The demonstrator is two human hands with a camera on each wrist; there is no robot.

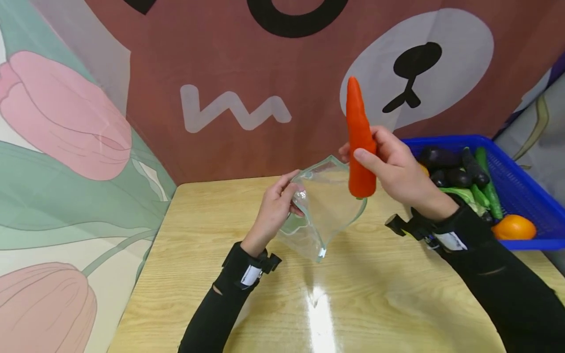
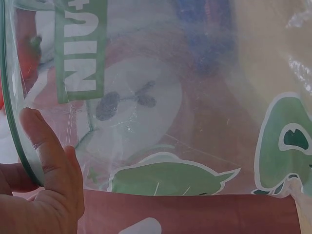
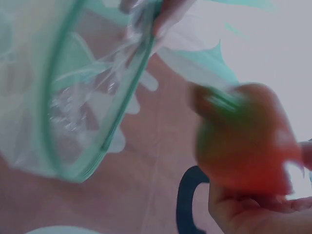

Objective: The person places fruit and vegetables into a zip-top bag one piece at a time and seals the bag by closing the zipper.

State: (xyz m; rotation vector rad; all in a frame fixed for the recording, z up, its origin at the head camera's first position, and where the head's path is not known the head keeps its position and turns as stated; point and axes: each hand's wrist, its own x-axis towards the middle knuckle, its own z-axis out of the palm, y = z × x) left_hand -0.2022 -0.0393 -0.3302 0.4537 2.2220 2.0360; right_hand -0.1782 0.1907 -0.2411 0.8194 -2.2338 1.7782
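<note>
An orange-red carrot [image 1: 361,132] stands nearly upright in my right hand [image 1: 399,171], tip up, gripped round its thick lower part. In the right wrist view the green stem end of the carrot [image 3: 243,141] faces the camera, blurred. My left hand [image 1: 274,208] pinches the rim of a clear zip bag [image 1: 328,201] with a green edge and a white slider. The bag's mouth gapes, and the carrot's thick end overlaps its right side in the head view. Green printed shapes and letters show on the bag [image 2: 165,178] in the left wrist view.
At the right of the wooden table [image 1: 198,255] stands a blue basket [image 1: 529,181]. It contains dark eggplants [image 1: 441,157], green cucumbers [image 1: 491,193], a leafy green vegetable and an orange [image 1: 514,227]. A printed cloth [image 1: 229,152] hangs behind the table.
</note>
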